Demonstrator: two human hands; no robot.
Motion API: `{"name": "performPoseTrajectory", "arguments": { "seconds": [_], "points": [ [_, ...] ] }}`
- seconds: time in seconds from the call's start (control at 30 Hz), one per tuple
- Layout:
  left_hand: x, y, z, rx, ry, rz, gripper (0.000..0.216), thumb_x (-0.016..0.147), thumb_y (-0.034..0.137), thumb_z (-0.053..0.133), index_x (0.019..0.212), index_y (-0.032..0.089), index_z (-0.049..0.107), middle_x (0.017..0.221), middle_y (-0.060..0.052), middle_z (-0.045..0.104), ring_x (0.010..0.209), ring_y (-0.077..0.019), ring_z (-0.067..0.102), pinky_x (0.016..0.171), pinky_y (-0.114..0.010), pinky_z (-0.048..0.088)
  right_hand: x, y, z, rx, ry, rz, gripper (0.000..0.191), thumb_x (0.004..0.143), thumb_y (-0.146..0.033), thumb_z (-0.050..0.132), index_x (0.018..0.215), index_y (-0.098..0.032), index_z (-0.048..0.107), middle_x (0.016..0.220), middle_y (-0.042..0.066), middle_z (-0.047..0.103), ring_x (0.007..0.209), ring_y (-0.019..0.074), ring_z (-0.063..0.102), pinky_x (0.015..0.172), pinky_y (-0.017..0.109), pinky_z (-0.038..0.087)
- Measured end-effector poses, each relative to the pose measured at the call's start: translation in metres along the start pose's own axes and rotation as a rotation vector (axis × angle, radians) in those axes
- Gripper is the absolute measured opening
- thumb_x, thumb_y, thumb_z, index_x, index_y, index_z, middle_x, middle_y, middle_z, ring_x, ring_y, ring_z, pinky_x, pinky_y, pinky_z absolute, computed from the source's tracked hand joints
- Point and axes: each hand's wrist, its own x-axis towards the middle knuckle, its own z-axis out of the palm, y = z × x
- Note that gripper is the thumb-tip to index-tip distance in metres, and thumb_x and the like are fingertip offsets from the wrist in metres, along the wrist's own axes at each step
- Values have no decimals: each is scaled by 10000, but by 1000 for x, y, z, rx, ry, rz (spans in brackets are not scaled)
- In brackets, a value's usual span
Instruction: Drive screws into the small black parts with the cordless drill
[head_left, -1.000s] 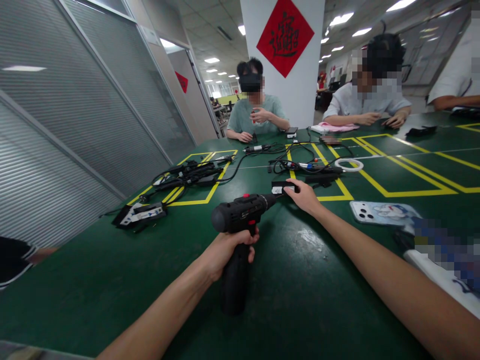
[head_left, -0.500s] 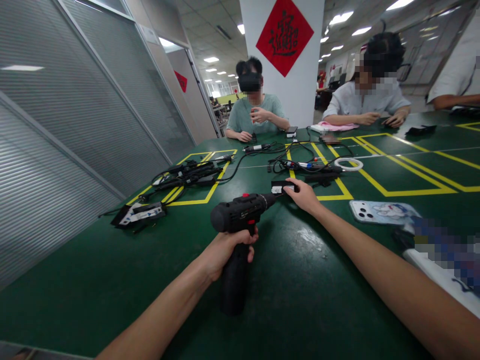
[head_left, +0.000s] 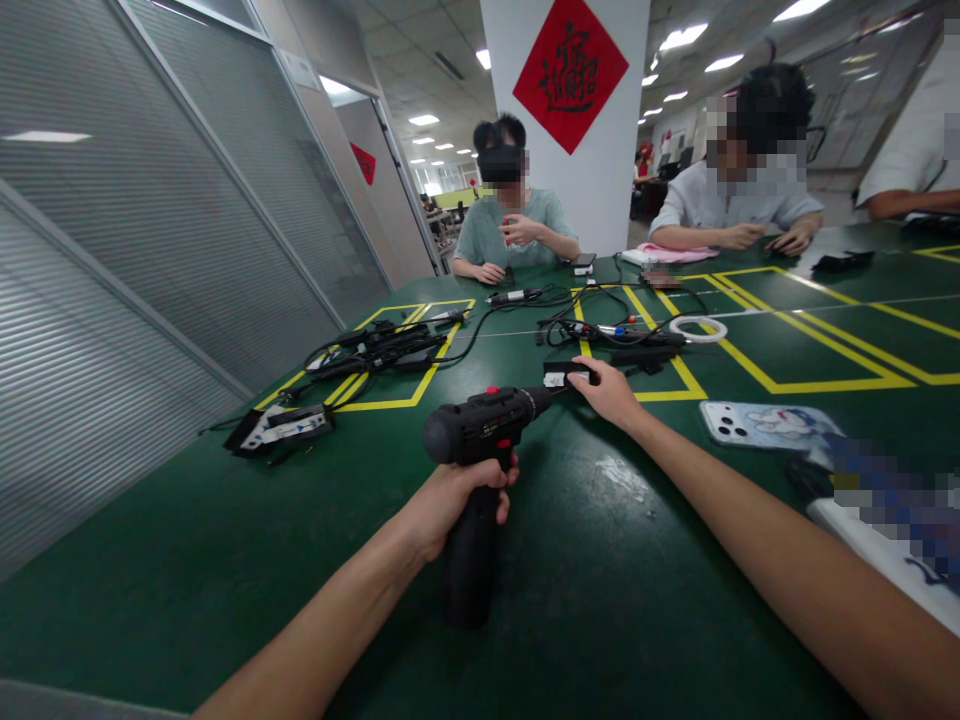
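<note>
My left hand (head_left: 457,500) is wrapped round the grip of a black electric screwdriver (head_left: 480,440) with a red switch on top. The tool's tip points away from me at a small black block with a white label (head_left: 564,376) lying on the green table (head_left: 225,560). My right hand (head_left: 611,392) rests on that block, fingers curled over it and pressing it down by a yellow floor-tape line.
A phone in a cartoon case (head_left: 765,424) lies right of my right arm. Tangled black cables and adapters (head_left: 375,350) sit at left, another bundle (head_left: 600,325) and a white ring (head_left: 697,329) farther back. Three people sit across the table.
Almost nothing differs; the screwdriver and both hands stay in place, with only a slight shift of the view.
</note>
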Motion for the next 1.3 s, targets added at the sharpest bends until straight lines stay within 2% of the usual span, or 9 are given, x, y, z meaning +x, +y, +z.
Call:
{"name": "performPoseTrajectory", "arguments": {
  "seconds": [1.3],
  "points": [
    [-1, -1, 0, -16, -4, 5, 194, 701, 152, 519, 892, 129, 549, 778, -15, 523, 506, -89, 528, 507, -226, 386, 0, -2, -1, 1, 0, 18, 375, 787, -377, 550, 1122, -218, 611, 1103, 55, 636, 970, 206, 590, 897, 347, 432]
  ]
}}
